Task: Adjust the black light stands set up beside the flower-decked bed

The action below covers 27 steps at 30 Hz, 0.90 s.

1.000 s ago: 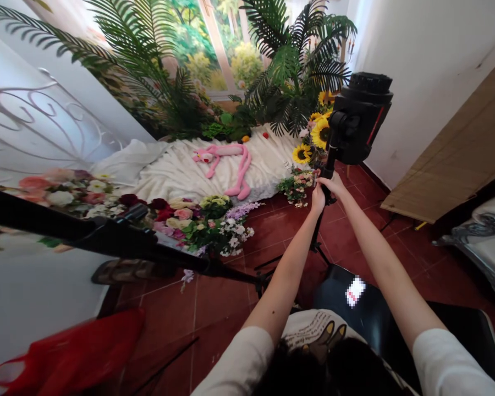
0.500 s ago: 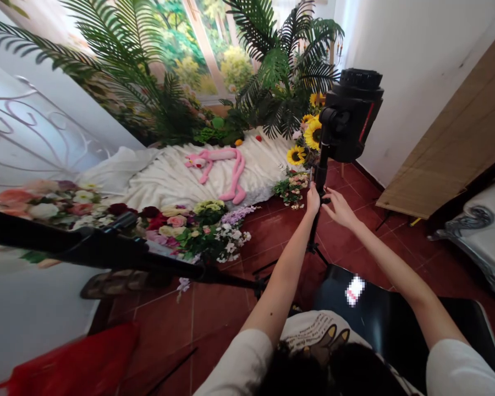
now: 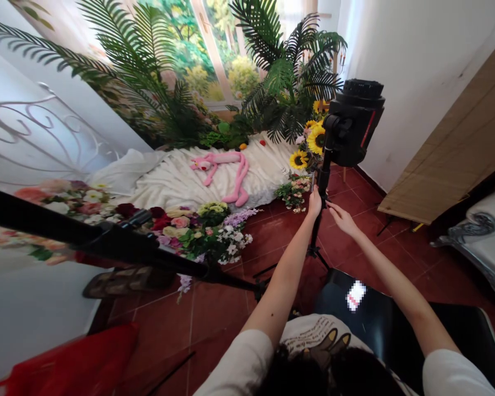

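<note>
Had the left hand [image 3: 314, 204] wrapped around an upright black pole [image 3: 323, 179] near three o'clock, with curled fingers and a seemingly firm hold. Held the right hand [image 3: 344, 221] just beside it, a little toward four o'clock, with loosely bent, part-open fingers pointing at the same pole. Could not tell touch from a narrow gap at the right fingertips, nor make out any pinch there. Had the bulky black lamp head [image 3: 355, 126] mounted on the pole, toward two o'clock, apart from both hands. Appeared, by judgement, to be in the middle of adjusting the pole, with the left hand for support and the right for finer work. Called next for a steady left grip against the weight above, and probably for a small, well-aimed pinch or turn by the right fingertips. Called also for care against tipping toward the sunflowers [image 3: 299, 159], near at two o'clock. Showed a second black pole [image 3: 119, 245] slanting in from nine o'clock, well apart from the hands, and a glossy black seat [image 3: 377, 322] at four o'clock bearing a blurred bright rectangle [image 3: 356, 295]. Showed also a pink plush toy [image 3: 242, 170] on white cloth [image 3: 169, 176], between ten and eleven o'clock.
</note>
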Each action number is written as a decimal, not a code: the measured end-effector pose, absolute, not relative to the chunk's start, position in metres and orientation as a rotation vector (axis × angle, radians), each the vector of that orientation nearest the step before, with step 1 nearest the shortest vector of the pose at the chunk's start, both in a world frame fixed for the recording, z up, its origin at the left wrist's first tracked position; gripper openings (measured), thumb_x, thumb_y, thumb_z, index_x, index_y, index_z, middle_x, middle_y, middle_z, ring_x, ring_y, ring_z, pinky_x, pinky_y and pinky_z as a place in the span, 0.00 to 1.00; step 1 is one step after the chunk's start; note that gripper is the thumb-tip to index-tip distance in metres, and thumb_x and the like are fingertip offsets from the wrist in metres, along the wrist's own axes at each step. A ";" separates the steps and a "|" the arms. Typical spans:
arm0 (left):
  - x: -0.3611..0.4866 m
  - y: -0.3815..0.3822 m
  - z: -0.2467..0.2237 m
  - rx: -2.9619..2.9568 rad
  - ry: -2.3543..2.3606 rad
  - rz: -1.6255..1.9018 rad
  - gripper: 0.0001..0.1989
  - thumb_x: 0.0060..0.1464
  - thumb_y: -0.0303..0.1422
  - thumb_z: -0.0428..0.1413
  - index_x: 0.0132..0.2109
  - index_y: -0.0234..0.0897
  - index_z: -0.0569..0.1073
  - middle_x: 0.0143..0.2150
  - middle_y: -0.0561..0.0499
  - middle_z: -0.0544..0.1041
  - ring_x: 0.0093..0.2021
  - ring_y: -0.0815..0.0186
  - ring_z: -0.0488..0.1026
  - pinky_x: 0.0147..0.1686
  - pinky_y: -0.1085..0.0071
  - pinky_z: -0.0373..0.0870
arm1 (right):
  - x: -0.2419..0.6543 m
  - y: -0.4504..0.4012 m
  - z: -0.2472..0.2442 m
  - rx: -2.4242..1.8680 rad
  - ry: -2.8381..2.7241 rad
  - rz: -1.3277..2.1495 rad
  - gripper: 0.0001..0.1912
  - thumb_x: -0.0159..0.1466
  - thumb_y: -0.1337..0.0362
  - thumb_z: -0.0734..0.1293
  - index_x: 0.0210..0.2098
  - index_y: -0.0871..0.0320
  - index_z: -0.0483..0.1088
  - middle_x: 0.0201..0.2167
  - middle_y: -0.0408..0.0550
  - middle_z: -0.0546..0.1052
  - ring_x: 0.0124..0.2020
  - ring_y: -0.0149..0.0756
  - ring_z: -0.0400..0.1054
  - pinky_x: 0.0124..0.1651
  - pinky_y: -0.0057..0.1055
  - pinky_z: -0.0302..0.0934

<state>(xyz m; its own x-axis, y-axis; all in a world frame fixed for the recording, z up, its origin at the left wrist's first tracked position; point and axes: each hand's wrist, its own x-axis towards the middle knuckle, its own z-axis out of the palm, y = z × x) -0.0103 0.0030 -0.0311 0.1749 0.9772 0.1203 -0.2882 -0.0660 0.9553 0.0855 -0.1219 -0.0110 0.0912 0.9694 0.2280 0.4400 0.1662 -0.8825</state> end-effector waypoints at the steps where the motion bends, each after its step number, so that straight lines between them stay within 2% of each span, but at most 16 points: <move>1: -0.010 0.002 -0.030 1.143 0.813 1.252 0.37 0.62 0.58 0.37 0.35 0.32 0.77 0.26 0.46 0.77 0.28 0.65 0.75 0.33 0.70 0.71 | 0.085 -0.123 -0.010 -1.380 -1.396 0.808 0.25 0.67 0.48 0.62 0.58 0.52 0.72 0.60 0.49 0.73 0.62 0.44 0.67 0.67 0.48 0.57; 4: -0.011 0.000 -0.028 1.125 0.827 1.227 0.37 0.63 0.58 0.36 0.34 0.32 0.76 0.24 0.47 0.75 0.26 0.65 0.73 0.30 0.70 0.70 | 0.082 -0.127 -0.005 -1.268 -1.056 1.108 0.23 0.66 0.50 0.65 0.57 0.49 0.72 0.57 0.46 0.75 0.58 0.42 0.70 0.61 0.45 0.64; 8: -0.011 -0.002 -0.025 1.127 0.853 1.228 0.36 0.64 0.56 0.35 0.33 0.33 0.76 0.24 0.47 0.75 0.26 0.65 0.73 0.31 0.69 0.70 | 0.078 -0.131 0.005 -1.146 -0.743 1.360 0.19 0.67 0.58 0.65 0.57 0.48 0.71 0.48 0.45 0.80 0.52 0.35 0.74 0.60 0.37 0.65; 11: -0.011 -0.002 -0.025 1.127 0.857 1.234 0.36 0.64 0.55 0.35 0.34 0.33 0.76 0.26 0.46 0.77 0.29 0.65 0.74 0.34 0.70 0.70 | 0.079 -0.131 0.011 -1.004 -0.534 1.527 0.18 0.70 0.56 0.58 0.56 0.50 0.70 0.46 0.49 0.80 0.50 0.32 0.75 0.58 0.35 0.67; 16: -0.010 0.000 -0.025 1.121 0.856 1.231 0.35 0.65 0.55 0.36 0.34 0.32 0.76 0.29 0.46 0.79 0.30 0.66 0.75 0.37 0.71 0.70 | 0.084 -0.132 0.012 -0.771 -0.381 1.669 0.25 0.72 0.51 0.51 0.56 0.56 0.67 0.49 0.57 0.78 0.50 0.35 0.75 0.56 0.38 0.70; 19: -0.011 0.000 -0.024 1.116 0.861 1.225 0.35 0.64 0.56 0.36 0.35 0.32 0.76 0.30 0.46 0.79 0.30 0.66 0.75 0.37 0.71 0.70 | 0.086 -0.132 0.008 -0.793 -0.504 1.618 0.29 0.71 0.48 0.49 0.58 0.57 0.67 0.52 0.59 0.77 0.52 0.39 0.74 0.59 0.43 0.67; 22: -0.011 0.000 -0.024 1.123 0.875 1.224 0.36 0.64 0.56 0.36 0.35 0.32 0.76 0.29 0.46 0.79 0.30 0.66 0.75 0.36 0.71 0.70 | 0.088 -0.129 0.001 -1.022 -0.756 1.463 0.32 0.70 0.45 0.49 0.60 0.57 0.67 0.54 0.59 0.76 0.55 0.43 0.72 0.61 0.47 0.65; 24: -0.011 0.000 -0.025 1.134 0.884 1.208 0.36 0.64 0.56 0.36 0.35 0.32 0.77 0.29 0.46 0.78 0.29 0.66 0.74 0.35 0.71 0.71 | 0.089 -0.127 -0.004 -1.241 -0.959 1.235 0.33 0.70 0.43 0.49 0.61 0.54 0.68 0.57 0.57 0.75 0.59 0.44 0.69 0.61 0.49 0.64; 27: -0.011 0.000 -0.026 1.142 0.893 1.195 0.37 0.64 0.56 0.35 0.36 0.32 0.77 0.28 0.46 0.78 0.28 0.66 0.74 0.34 0.71 0.71 | 0.090 -0.129 -0.009 -1.493 -1.313 0.720 0.34 0.69 0.40 0.49 0.55 0.52 0.75 0.63 0.52 0.69 0.65 0.46 0.62 0.66 0.51 0.57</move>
<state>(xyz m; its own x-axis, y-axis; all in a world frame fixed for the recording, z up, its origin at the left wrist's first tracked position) -0.0110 0.0005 -0.0264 0.1783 0.9827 0.0506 -0.2297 -0.0084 0.9732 0.0898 -0.1293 -0.0087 0.2393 0.9565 0.1667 0.3737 0.0677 -0.9251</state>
